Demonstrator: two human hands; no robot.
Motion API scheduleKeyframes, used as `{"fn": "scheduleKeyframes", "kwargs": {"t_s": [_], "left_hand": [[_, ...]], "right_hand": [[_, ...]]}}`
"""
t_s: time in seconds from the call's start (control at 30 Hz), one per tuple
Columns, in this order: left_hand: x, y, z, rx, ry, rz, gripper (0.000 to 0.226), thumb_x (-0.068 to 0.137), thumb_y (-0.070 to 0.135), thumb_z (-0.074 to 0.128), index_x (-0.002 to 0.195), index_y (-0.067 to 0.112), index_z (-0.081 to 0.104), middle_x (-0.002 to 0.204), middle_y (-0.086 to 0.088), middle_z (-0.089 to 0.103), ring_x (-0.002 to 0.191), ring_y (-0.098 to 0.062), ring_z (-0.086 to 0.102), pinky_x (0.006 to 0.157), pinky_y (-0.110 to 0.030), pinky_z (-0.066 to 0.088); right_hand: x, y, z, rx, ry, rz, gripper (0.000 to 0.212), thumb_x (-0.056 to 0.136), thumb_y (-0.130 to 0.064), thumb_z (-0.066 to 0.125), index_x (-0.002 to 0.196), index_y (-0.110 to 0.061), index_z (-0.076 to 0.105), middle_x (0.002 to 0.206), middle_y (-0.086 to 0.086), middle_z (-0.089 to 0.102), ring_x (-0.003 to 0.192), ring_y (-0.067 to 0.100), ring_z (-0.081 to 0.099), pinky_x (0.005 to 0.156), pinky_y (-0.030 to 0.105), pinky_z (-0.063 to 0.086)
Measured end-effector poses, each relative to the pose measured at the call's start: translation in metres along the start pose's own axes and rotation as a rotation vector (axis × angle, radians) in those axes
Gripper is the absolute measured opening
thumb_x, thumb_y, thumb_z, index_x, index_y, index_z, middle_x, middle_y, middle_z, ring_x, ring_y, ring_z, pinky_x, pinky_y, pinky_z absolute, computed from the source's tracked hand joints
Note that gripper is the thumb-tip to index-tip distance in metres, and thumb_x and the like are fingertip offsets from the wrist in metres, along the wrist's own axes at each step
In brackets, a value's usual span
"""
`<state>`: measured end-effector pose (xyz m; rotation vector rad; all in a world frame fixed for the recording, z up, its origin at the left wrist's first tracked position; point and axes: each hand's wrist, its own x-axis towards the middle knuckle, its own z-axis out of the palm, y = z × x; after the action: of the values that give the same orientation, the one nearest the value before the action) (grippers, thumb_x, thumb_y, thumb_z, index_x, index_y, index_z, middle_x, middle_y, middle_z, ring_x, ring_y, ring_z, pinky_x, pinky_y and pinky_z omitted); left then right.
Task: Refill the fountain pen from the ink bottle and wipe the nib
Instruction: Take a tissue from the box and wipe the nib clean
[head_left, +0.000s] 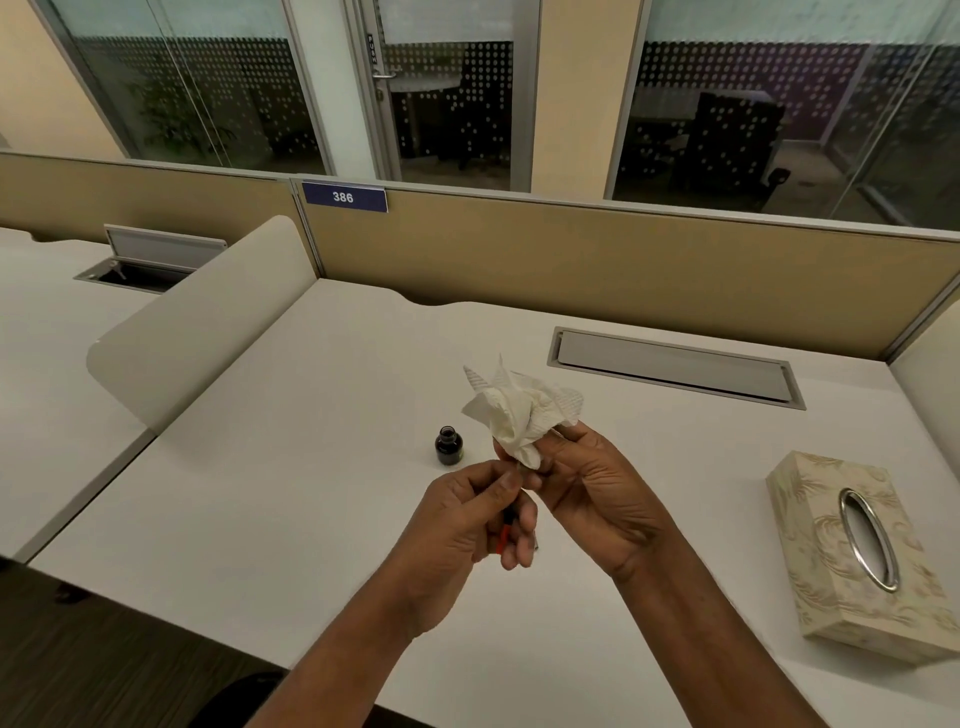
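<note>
Mostly hidden pen (506, 525) clamped in left grip (470, 519), nib buried in tissue (519, 415) pinched by right grip (587, 488).

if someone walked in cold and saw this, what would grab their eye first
Most likely the crumpled white tissue, bunched in the right hand above the middle of the white desk and pressed against the end of the pen that the left hand grips. Next, the small open ink bottle standing just left of the hands. Then the patterned tissue box near the desk's right edge.
</note>
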<state>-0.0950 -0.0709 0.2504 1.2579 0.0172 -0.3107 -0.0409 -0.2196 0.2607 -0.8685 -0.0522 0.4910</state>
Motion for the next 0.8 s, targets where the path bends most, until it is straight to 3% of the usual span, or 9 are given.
{"fn": "scheduleKeyframes", "kwargs": {"t_s": [0.1, 0.27, 0.4, 0.57, 0.67, 0.8], "left_hand": [[-0.001, 0.001, -0.002, -0.128, -0.069, -0.073, 0.024, 0.101, 0.022, 0.052, 0.107, 0.001, 0.064, 0.071, -0.008, 0.056, 0.049, -0.018, 0.050, 0.050, -0.024, 0.039], [-0.001, -0.001, -0.003, -0.167, -0.108, -0.093, 0.024, 0.103, 0.022, 0.050, 0.106, 0.003, 0.064, 0.070, -0.006, 0.053, 0.047, -0.015, 0.046, 0.050, -0.024, 0.036], [-0.001, -0.002, -0.006, -0.261, -0.180, -0.116, 0.021, 0.104, 0.020, 0.050, 0.101, 0.005, 0.064, 0.068, -0.004, 0.051, 0.043, -0.011, 0.046, 0.050, -0.024, 0.033], [-0.003, -0.003, -0.008, -0.436, -0.269, -0.160, 0.019, 0.102, 0.016, 0.044, 0.102, 0.003, 0.058, 0.067, -0.002, 0.053, 0.042, -0.009, 0.048, 0.048, -0.021, 0.039], [-0.005, -0.007, -0.007, -0.523, -0.316, -0.169, 0.015, 0.101, 0.013, 0.049, 0.102, 0.003, 0.059, 0.069, -0.003, 0.053, 0.044, -0.009, 0.051, 0.048, -0.021, 0.039], [-0.006, -0.010, -0.006, -0.624, -0.389, -0.183, 0.012, 0.098, 0.013, 0.060, 0.102, 0.003, 0.065, 0.070, -0.003, 0.055, 0.046, -0.010, 0.055, 0.050, -0.022, 0.040]], "right_hand": [[-0.001, 0.000, 0.000, 0.029, -0.018, 0.018, 0.032, 0.089, -0.007, 0.065, 0.120, -0.003, 0.071, 0.100, 0.013, 0.073, 0.085, 0.026, 0.048, 0.070, 0.025, 0.056], [-0.002, 0.001, -0.002, 0.081, -0.036, 0.038, 0.029, 0.085, -0.005, 0.066, 0.113, -0.004, 0.074, 0.097, 0.015, 0.072, 0.084, 0.027, 0.055, 0.060, 0.023, 0.054], [-0.003, 0.002, -0.001, 0.143, -0.041, 0.059, 0.030, 0.083, -0.004, 0.067, 0.112, -0.002, 0.075, 0.099, 0.018, 0.073, 0.087, 0.030, 0.060, 0.061, 0.025, 0.057], [-0.004, 0.005, -0.002, 0.193, -0.091, 0.066, 0.065, 0.058, -0.011, 0.095, 0.118, 0.000, 0.072, 0.107, 0.026, 0.068, 0.077, 0.026, 0.072, 0.064, 0.027, 0.059], [-0.004, 0.006, -0.002, 0.221, -0.105, 0.062, 0.063, 0.059, -0.012, 0.095, 0.116, -0.001, 0.073, 0.106, 0.028, 0.061, 0.068, 0.023, 0.069, 0.067, 0.029, 0.060], [-0.008, 0.007, 0.001, 0.290, -0.117, 0.063, 0.059, 0.056, -0.008, 0.095, 0.112, -0.001, 0.076, 0.099, 0.022, 0.073, 0.068, 0.022, 0.072, 0.070, 0.028, 0.062]]}}
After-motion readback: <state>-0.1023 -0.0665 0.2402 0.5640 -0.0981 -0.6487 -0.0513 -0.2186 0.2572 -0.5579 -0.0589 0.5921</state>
